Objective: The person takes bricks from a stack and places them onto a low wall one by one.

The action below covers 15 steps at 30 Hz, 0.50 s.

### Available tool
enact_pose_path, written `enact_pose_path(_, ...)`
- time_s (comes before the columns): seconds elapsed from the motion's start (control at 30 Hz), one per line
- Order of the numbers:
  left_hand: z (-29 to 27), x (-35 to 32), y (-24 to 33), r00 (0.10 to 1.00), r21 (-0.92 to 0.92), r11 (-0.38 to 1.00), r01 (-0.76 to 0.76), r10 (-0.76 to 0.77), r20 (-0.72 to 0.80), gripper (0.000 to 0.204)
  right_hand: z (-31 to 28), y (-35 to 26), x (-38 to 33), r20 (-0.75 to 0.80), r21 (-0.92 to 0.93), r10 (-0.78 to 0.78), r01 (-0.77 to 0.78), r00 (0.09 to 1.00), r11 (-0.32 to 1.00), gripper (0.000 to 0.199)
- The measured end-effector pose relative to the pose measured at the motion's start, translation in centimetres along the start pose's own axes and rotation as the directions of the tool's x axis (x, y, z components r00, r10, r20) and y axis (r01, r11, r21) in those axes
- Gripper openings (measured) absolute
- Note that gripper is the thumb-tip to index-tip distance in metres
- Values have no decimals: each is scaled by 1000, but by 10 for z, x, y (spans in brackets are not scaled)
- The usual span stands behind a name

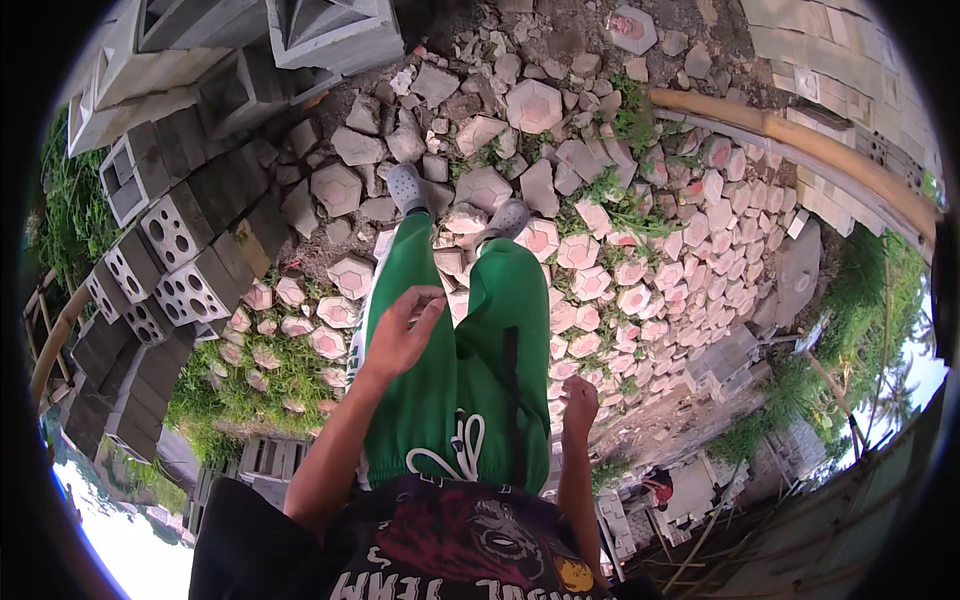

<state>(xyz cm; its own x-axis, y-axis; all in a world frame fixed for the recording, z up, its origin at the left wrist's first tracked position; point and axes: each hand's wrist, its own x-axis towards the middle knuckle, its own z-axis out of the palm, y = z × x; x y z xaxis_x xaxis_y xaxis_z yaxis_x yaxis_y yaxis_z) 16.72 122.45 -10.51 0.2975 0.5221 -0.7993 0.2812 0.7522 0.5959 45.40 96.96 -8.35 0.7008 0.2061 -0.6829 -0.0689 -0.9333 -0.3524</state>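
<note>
My left hand hangs in front of my left thigh, over the green trousers. Its fingers are loosely bent, with a gap at the thumb, and nothing shows in them. Beside my right thigh, my right hand hangs with its fingers curled in, and I see nothing in it. Neither hand touches a block or a stone. One grey clog is on broken paving pieces, and the other clog is a little to its right.
Hollow concrete blocks are stacked at the left. Hexagonal pavers cover the ground at the right, with broken concrete ahead and grass between some. A bamboo pole crosses the far right. A person is at the lower right.
</note>
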Motion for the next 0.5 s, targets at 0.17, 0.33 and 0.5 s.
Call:
enact_pose_path(0.17,13,29,36,991,-114,993,31,-46,-125,28,-32,-56,39,239,-388,45,54,970,920,26)
enact_pose_path(0.33,29,75,90,948,-253,966,-61,-23,-318,28,-52,-114,158,549,-592,129,274,826,758,27)
enact_pose_path(0.5,76,122,141,819,-425,885,-189,-97,-566,28,-26,-289,334,441,-362,112,63,890,930,30)
